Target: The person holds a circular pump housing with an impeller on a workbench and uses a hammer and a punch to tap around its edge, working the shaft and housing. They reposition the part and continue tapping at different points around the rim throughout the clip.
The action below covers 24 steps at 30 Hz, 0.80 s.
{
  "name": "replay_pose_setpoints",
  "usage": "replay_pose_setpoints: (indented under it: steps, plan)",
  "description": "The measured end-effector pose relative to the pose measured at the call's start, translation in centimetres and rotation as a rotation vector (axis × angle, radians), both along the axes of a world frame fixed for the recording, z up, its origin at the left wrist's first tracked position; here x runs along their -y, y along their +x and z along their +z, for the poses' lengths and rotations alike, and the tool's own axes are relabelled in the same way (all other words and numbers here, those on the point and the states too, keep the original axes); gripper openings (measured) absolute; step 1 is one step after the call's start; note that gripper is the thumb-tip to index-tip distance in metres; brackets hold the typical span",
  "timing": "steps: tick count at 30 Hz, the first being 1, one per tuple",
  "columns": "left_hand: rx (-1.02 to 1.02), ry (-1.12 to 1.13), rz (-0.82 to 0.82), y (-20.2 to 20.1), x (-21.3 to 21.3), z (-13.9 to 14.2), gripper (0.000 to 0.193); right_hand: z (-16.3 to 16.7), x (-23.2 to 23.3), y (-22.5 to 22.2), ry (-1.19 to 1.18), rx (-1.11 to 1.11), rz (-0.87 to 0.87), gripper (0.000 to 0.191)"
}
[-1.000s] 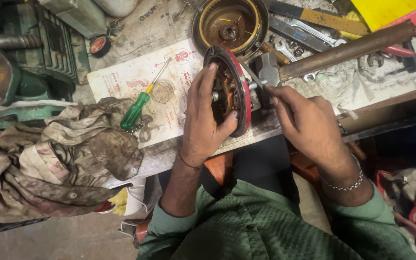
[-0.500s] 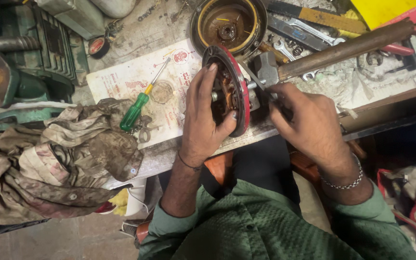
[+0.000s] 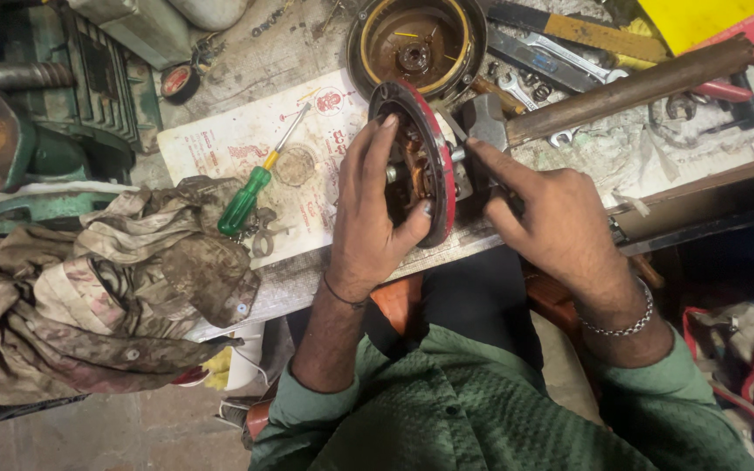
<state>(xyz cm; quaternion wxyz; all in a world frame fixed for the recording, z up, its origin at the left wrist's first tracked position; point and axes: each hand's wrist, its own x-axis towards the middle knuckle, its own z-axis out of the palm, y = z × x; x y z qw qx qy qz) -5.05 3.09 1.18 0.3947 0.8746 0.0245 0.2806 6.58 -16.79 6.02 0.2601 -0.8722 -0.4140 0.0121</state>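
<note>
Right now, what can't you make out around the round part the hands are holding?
- Head view: the red-rimmed round motor part stands edge-on; its far face is unseen.
- The right hand covers whatever its fingers hold.
- The left hand hides the inner windings.

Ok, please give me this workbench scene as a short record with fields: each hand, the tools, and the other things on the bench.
left hand: grips the round red-rimmed metal motor cover, held on edge
right hand: fingers at the cover's centre, beside a wooden-handled hammer
screwdriver: green-handled screwdriver lies on a printed paper sheet
behind: round rusty motor housing, steel spanners
left side: dirty crumpled cloth, green machine
</note>
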Motion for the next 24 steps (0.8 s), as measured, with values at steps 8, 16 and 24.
replay_pose_setpoints:
  steps: [8, 16, 24]
  plan:
    - [-0.009, 0.004, 0.006, -0.1, 0.0, 0.1, 0.089, -0.4, 0.5, 0.1, 0.067, 0.005, -0.011, 0.049]
    - [-0.011, -0.002, 0.004, 0.0, -0.1, -0.1, 0.087, -0.6, 0.6, 0.2, 0.089, -0.038, -0.023, 0.043]
    - [-0.014, 0.005, 0.008, 0.0, -0.1, -0.1, 0.084, 0.4, 0.3, -1.6, 0.105, -0.068, 0.027, 0.043]
